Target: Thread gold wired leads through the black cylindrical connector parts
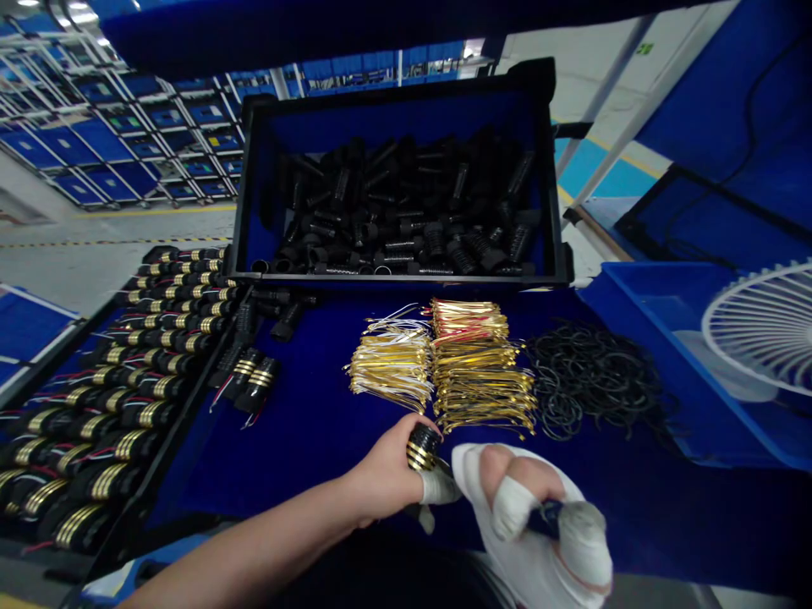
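My left hand (pixel 397 474), some fingers wrapped in white tape, is closed around a black cylinder with gold rings (pixel 422 447) near the front middle of the blue table. Close beside it on the right is my right hand (pixel 539 516), in a white covering with taped fingertips. Its thumb and fingers are pressed round something dark, too hidden to name. Just beyond the hands lie a bundle of white and gold wires (pixel 392 364) and a bundle of red, black and gold wires (pixel 479 364). Two finished-looking ringed cylinders (pixel 254 379) rest farther left.
A blue bin (pixel 406 106) of black ribbed parts stands at the back. A tray (pixel 120 499) of ringed cylinders is at left. Black cords (pixel 593 376) lie right of the wires, beside a blue tray (pixel 685 338) and a white fan (pixel 767 326).
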The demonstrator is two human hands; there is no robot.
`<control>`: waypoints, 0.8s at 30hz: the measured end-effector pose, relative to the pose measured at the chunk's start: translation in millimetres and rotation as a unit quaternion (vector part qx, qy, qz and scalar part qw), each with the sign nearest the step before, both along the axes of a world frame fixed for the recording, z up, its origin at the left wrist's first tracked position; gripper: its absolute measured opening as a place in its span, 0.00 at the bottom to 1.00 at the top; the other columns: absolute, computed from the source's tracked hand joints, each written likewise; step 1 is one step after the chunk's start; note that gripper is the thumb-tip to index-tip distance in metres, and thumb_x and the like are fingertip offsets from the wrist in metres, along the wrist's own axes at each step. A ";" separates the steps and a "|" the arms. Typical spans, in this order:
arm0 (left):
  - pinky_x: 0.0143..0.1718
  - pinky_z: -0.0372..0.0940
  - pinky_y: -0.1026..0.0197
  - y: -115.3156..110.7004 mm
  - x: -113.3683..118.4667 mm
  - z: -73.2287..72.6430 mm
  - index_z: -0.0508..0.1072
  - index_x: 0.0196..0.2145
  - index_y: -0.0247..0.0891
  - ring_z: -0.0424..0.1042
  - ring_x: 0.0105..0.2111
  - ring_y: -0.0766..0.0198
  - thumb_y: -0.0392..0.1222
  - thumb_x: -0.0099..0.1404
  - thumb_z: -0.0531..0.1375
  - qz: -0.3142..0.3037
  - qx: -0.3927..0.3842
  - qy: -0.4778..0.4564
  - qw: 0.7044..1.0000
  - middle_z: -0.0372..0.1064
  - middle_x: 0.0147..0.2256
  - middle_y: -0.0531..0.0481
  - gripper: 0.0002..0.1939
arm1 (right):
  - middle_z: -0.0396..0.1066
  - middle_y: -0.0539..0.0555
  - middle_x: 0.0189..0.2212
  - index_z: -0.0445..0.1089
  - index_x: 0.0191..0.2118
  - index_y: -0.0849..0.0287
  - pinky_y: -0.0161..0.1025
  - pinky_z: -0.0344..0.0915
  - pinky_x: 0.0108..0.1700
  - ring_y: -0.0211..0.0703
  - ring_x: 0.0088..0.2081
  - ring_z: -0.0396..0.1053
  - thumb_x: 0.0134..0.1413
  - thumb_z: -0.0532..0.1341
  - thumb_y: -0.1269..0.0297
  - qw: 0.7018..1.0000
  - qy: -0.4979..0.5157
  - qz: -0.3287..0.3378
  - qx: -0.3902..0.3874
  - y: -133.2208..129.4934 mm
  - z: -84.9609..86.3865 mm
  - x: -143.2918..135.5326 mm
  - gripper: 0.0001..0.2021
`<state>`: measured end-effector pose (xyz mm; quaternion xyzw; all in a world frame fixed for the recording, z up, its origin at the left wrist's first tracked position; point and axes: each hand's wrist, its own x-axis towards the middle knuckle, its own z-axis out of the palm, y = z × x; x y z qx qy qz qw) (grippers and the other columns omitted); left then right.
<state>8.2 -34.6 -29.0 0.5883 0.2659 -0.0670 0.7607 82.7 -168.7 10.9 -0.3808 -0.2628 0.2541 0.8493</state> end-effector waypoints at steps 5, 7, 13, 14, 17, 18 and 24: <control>0.34 0.61 0.66 2.0 1.0 -4.3 0.68 0.45 0.38 0.64 0.32 0.68 0.33 0.35 0.77 -0.013 -0.027 -0.007 1.000 0.67 0.35 0.53 0.39 | 0.53 0.47 0.16 0.73 0.25 0.55 0.40 0.55 0.28 0.39 0.22 0.56 0.60 0.55 0.39 1.000 -0.014 0.003 -0.017 -3.0 4.8 -5.7 0.26; 0.33 0.60 0.66 3.3 1.4 -4.0 0.67 0.45 0.38 0.64 0.32 0.69 0.32 0.34 0.77 -0.024 -0.038 -0.006 0.999 0.67 0.35 0.54 0.40 | 0.54 0.47 0.17 0.74 0.27 0.54 0.41 0.55 0.28 0.39 0.22 0.56 0.61 0.54 0.39 1.000 -0.015 0.018 -0.017 -4.0 5.7 -6.6 0.25; 0.34 0.62 0.65 3.0 1.3 -6.5 0.67 0.45 0.38 0.65 0.33 0.68 0.30 0.35 0.76 -0.020 -0.028 -0.010 0.999 0.67 0.36 0.52 0.39 | 0.53 0.48 0.15 0.73 0.24 0.54 0.40 0.56 0.27 0.39 0.21 0.56 0.60 0.55 0.39 1.000 -0.014 0.001 -0.011 0.1 2.1 -5.5 0.26; 0.34 0.61 0.65 2.6 1.2 -7.3 0.67 0.45 0.37 0.65 0.33 0.68 0.30 0.34 0.76 -0.021 -0.026 -0.013 0.999 0.67 0.36 0.53 0.39 | 0.54 0.48 0.15 0.73 0.24 0.54 0.40 0.56 0.27 0.39 0.21 0.56 0.60 0.55 0.39 1.000 -0.012 -0.002 -0.010 0.3 1.5 -5.9 0.26; 0.32 0.61 0.66 2.2 0.5 -8.7 0.66 0.46 0.37 0.64 0.31 0.68 0.30 0.34 0.76 -0.030 -0.032 -0.014 0.999 0.66 0.34 0.54 0.40 | 0.53 0.47 0.16 0.73 0.25 0.54 0.40 0.56 0.28 0.39 0.21 0.55 0.60 0.54 0.38 1.000 -0.005 0.006 -0.007 -2.2 1.2 -9.2 0.26; 0.31 0.61 0.66 2.6 0.2 -8.8 0.66 0.46 0.37 0.64 0.31 0.69 0.30 0.33 0.76 -0.032 -0.036 -0.017 0.999 0.66 0.34 0.55 0.41 | 0.52 0.47 0.16 0.73 0.26 0.54 0.41 0.56 0.28 0.39 0.21 0.55 0.60 0.54 0.38 1.000 -0.003 0.013 -0.008 -3.7 1.5 -10.6 0.26; 0.31 0.60 0.67 5.8 0.1 -8.7 0.67 0.46 0.37 0.62 0.31 0.69 0.29 0.30 0.76 -0.040 -0.044 -0.017 0.998 0.65 0.34 0.55 0.42 | 0.52 0.48 0.17 0.73 0.26 0.54 0.41 0.56 0.29 0.39 0.22 0.54 0.60 0.53 0.37 0.999 -0.001 0.038 -0.019 -7.7 2.3 -11.5 0.27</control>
